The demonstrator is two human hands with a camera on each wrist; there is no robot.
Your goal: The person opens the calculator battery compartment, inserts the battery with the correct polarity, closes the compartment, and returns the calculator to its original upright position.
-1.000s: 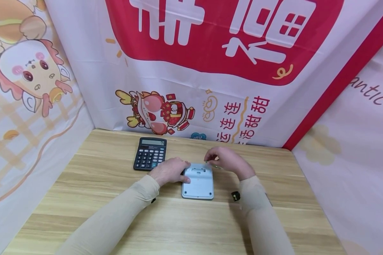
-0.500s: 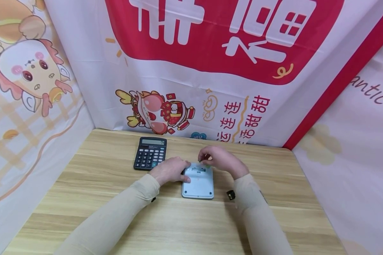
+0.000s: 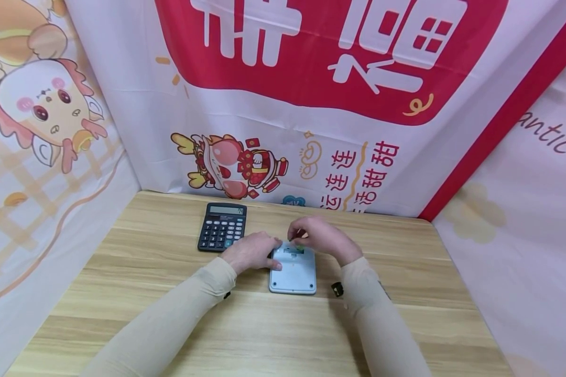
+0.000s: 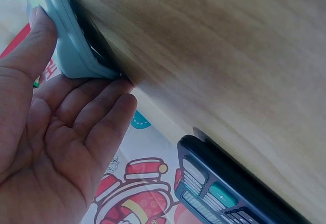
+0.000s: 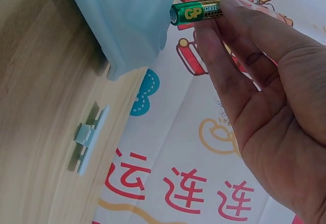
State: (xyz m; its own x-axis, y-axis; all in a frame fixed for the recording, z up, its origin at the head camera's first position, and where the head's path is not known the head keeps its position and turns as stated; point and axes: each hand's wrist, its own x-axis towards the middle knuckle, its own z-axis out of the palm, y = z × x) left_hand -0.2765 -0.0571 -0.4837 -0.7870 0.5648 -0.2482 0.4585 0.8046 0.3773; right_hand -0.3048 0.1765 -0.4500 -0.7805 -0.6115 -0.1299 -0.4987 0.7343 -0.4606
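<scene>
A pale blue calculator lies back side up on the table, its battery slot uncovered near the far end. My left hand holds it by the left side, thumb on the back and fingers along the edge, as the left wrist view shows with the hand close up. Over the slot, my right hand pinches a green GP battery between thumb and fingertips. In the right wrist view the battery's free end points at the calculator's body. The fingers mostly cover the slot in the head view.
A dark desk calculator lies face up beside my left hand, its display lit with digits. A small pale blue battery cover rests on the wooden table by the far edge. Printed cloth hangs behind the table.
My right hand has moved left and in over the battery slot, carrying the battery. The left hand and both calculators stay where they were.
</scene>
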